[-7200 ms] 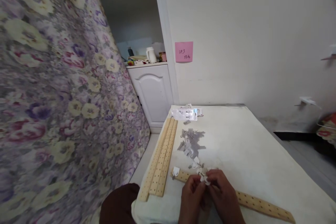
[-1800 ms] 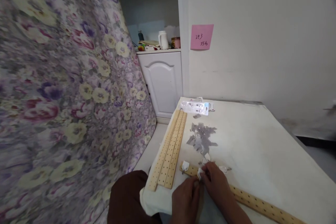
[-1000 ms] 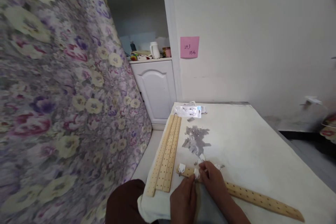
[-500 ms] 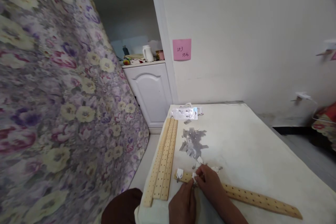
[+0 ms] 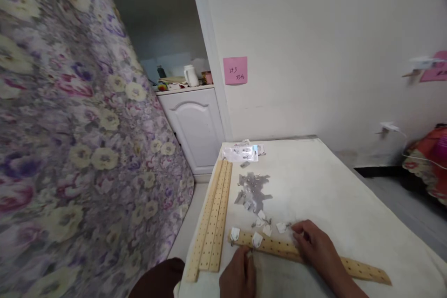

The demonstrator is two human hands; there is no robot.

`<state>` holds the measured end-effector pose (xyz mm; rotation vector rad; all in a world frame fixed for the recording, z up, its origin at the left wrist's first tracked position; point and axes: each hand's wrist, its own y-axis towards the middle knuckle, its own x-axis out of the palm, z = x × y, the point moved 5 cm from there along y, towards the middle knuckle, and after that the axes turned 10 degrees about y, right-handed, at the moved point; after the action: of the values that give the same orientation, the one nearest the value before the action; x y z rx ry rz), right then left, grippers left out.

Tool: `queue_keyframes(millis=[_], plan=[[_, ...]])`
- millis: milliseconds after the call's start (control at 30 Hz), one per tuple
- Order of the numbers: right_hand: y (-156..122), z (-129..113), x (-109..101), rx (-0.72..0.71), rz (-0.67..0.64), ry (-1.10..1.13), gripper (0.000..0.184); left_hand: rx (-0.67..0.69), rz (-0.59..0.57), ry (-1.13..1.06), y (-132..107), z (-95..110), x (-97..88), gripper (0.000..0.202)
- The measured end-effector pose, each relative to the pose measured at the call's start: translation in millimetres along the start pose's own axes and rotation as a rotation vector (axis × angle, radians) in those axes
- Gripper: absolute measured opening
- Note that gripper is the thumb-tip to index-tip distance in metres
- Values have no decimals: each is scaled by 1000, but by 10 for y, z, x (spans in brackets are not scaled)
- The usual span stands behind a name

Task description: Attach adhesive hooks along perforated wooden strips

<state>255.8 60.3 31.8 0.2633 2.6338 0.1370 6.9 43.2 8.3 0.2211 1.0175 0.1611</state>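
Note:
A long perforated wooden strip (image 5: 279, 245) lies across the near part of the table. Two white tabs with metal hooks sit on its left part: one tab (image 5: 235, 234) near the end, another white-tabbed hook (image 5: 257, 240) farther in. My left hand (image 5: 239, 274) is closed at the strip's near edge, its fingertips at the metal end of that second hook. My right hand (image 5: 316, 244) is over the strip's middle, thumb and forefinger apart and partly curled, close to a loose white-tabbed hook (image 5: 281, 227). More loose white tabs (image 5: 267, 230) lie just behind the strip.
Three perforated wooden strips (image 5: 213, 216) lie side by side along the table's left edge. Small clear packets (image 5: 248, 191) and a clear blister pack (image 5: 240, 153) lie farther back. A floral curtain (image 5: 87, 149) hangs at left; a wall (image 5: 296, 56) stands behind the table.
My right hand has left the second hook and moved right, toward a loose hook. My left hand stays by the second hook, whose white tab is now uncovered. The view has shifted slightly.

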Motion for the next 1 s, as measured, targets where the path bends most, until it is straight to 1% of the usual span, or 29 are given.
queue_keyframes(millis=[67,100,233,300,400,533,633,733,1000], plan=[[52,-12,27,-13,-22,-3,21,-17,-11,-1,1,9,-1,26],[67,-38,81,-22,-44,1,21,-24,-17,-1,2,18,-9,26],[29,-227,456,-72,-178,38,18,-38,-47,1,21,77,-68,25],[-20,-328,621,-89,-197,32,21,-18,-82,-6,37,118,-82,22],[-69,-444,765,-105,-209,-9,29,31,-98,-8,61,159,-81,20],[-70,-511,806,-134,-210,-46,26,52,-67,13,78,158,-70,21],[-58,-521,813,-179,-191,-37,27,68,-46,14,77,173,-83,21],[-49,-517,849,-219,-199,-37,28,84,-43,24,71,203,-105,20],[-39,-562,857,-211,-221,-89,27,109,-34,50,74,225,-111,18]])
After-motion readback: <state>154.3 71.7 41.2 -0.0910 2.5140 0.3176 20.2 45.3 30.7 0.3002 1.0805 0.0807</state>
